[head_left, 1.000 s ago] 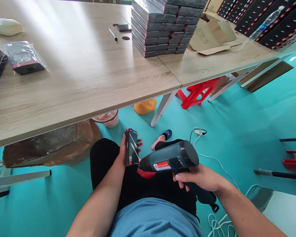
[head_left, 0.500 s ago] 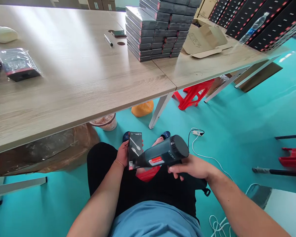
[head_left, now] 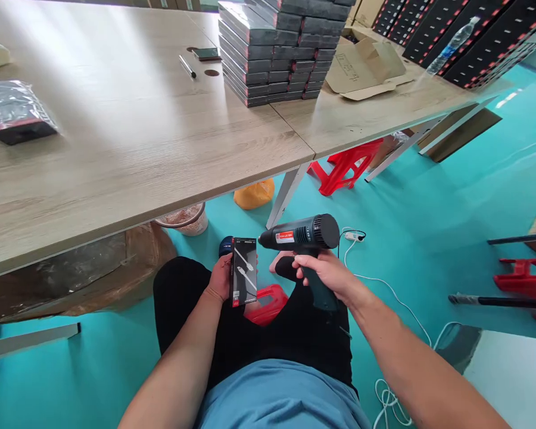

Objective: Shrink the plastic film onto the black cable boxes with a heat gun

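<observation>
My left hand (head_left: 222, 277) grips a slim black box (head_left: 245, 272) by its left edge, above my lap. The box front carries a picture of a white cable with two plugs, plus a small red mark at the bottom. My right hand (head_left: 324, 271) is wrapped round the handle of a dark heat gun (head_left: 301, 232) with a red and white label. Its nozzle points left, close to the upper right corner of the box and apart from it. The fingertips behind the box are mostly hidden.
On the wooden table (head_left: 152, 161) stands a tall stack of black boxes (head_left: 277, 53). A plastic-wrapped pack (head_left: 18, 113), pen (head_left: 187, 67), phone (head_left: 206, 54) and opened carton (head_left: 361, 68) lie there too. Below are a waste basket (head_left: 190, 220), red stool (head_left: 346, 170) and white cord (head_left: 395, 295).
The heat gun has risen and levelled, its nozzle moving from over the lower part of the box to beside its upper right corner. The box stays nearly still, and my view has shifted slightly.
</observation>
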A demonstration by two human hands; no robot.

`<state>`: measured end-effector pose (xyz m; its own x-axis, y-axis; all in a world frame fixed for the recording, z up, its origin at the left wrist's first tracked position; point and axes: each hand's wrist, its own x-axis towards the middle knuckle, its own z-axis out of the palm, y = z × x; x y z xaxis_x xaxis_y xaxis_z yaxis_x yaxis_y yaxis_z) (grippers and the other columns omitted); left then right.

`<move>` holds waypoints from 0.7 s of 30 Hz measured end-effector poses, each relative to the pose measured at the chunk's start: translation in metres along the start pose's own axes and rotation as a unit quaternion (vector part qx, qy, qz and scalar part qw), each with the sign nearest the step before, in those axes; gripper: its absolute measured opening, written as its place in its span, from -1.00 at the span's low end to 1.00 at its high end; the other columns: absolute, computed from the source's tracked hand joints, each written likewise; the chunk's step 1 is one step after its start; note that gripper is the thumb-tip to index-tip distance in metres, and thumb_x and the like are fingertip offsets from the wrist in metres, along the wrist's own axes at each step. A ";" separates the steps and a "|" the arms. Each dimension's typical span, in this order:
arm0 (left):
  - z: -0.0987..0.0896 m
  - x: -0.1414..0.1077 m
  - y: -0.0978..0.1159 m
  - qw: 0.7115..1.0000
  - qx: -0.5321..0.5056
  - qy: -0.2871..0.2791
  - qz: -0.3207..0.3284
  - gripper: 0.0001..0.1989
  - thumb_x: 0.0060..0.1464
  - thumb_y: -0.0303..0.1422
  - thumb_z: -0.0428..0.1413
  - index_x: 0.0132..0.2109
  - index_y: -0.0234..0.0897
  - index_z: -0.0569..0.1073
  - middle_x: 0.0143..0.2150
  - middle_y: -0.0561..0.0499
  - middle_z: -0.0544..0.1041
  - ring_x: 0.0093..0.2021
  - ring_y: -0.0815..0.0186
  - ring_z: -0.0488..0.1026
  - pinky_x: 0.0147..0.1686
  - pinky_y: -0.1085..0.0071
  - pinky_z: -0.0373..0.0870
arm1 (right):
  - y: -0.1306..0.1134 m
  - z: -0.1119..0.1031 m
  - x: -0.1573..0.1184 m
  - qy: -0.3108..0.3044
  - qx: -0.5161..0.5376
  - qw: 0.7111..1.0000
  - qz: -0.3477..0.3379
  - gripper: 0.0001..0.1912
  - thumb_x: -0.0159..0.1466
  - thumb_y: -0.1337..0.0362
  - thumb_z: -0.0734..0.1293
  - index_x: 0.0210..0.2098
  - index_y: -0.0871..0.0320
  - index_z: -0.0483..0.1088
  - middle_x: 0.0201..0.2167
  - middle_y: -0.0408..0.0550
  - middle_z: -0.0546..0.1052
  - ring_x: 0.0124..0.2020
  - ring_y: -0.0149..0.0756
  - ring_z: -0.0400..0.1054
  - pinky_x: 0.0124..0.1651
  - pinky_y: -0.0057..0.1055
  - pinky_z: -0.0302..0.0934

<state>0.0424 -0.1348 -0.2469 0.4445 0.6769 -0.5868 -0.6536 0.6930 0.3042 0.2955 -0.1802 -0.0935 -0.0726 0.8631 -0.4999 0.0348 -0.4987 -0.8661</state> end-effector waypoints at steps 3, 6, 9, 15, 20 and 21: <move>-0.002 0.002 0.002 0.999 -0.026 0.025 0.014 -0.50 0.19 -0.20 0.07 0.14 -0.44 0.52 -0.15 -0.28 0.67 -0.14 -0.08 0.65 -0.10 0.00 0.58 | 0.004 -0.018 -0.016 -0.114 -0.012 0.993 0.037 -0.75 0.15 0.15 0.50 -0.29 0.22 0.58 -0.40 0.00 0.59 -0.44 -0.24 0.45 -0.49 -0.40 0.36; -0.007 0.008 0.005 0.996 -0.038 0.075 0.038 -0.50 0.22 -0.13 0.07 0.13 -0.43 0.49 -0.16 -0.29 0.65 -0.22 -0.03 0.64 -0.18 0.05 0.59 | 0.011 -0.031 -0.035 -0.164 0.007 0.983 0.079 -0.66 0.13 0.10 0.53 -0.24 0.24 0.57 -0.34 0.03 0.60 -0.42 -0.25 0.46 -0.48 -0.41 0.36; -0.014 0.016 0.007 0.983 -0.045 0.172 0.041 -0.54 0.24 -0.14 0.03 0.09 -0.42 0.47 -0.24 -0.25 0.63 -0.30 0.00 0.62 -0.26 0.09 0.59 | 0.020 -0.035 -0.046 -0.058 0.061 0.992 0.094 -0.59 0.12 0.06 0.55 -0.15 0.21 0.57 -0.32 -0.01 0.59 -0.40 -0.29 0.46 -0.45 -0.45 0.36; -0.017 0.021 0.010 0.964 -0.061 0.257 0.029 -0.65 0.28 -0.15 -0.05 -0.05 -0.32 0.45 -0.29 -0.17 0.59 -0.29 0.03 0.59 -0.29 0.14 0.57 | 0.032 -0.005 -0.052 -0.110 0.043 0.991 0.064 -0.61 0.15 -0.01 0.53 -0.26 0.21 0.58 -0.35 0.01 0.58 -0.39 -0.25 0.43 -0.40 -0.37 0.36; -0.019 0.020 0.008 0.958 -0.101 0.263 0.054 -0.73 0.29 -0.19 -0.04 -0.05 -0.26 0.41 -0.30 -0.09 0.56 -0.34 0.13 0.57 -0.31 0.20 0.58 | 0.033 0.007 -0.043 -0.053 -0.018 0.998 0.001 -0.61 0.19 -0.06 0.49 -0.30 0.19 0.56 -0.44 -0.04 0.54 -0.38 -0.20 0.41 -0.34 -0.29 0.37; -0.022 0.020 0.007 0.956 -0.110 0.265 0.058 -0.74 0.29 -0.19 -0.04 -0.04 -0.24 0.40 -0.29 -0.09 0.55 -0.34 0.13 0.57 -0.32 0.19 0.58 | 0.031 0.006 -0.042 -0.041 -0.025 0.999 0.008 -0.61 0.18 -0.05 0.49 -0.30 0.19 0.56 -0.45 -0.04 0.53 -0.38 -0.20 0.40 -0.36 -0.30 0.36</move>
<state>0.0333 -0.1215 -0.2728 0.0269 0.4848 -0.8742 -0.8183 0.5130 0.2593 0.2940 -0.2322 -0.0999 -0.1533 0.8446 -0.5129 0.0864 -0.5056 -0.8584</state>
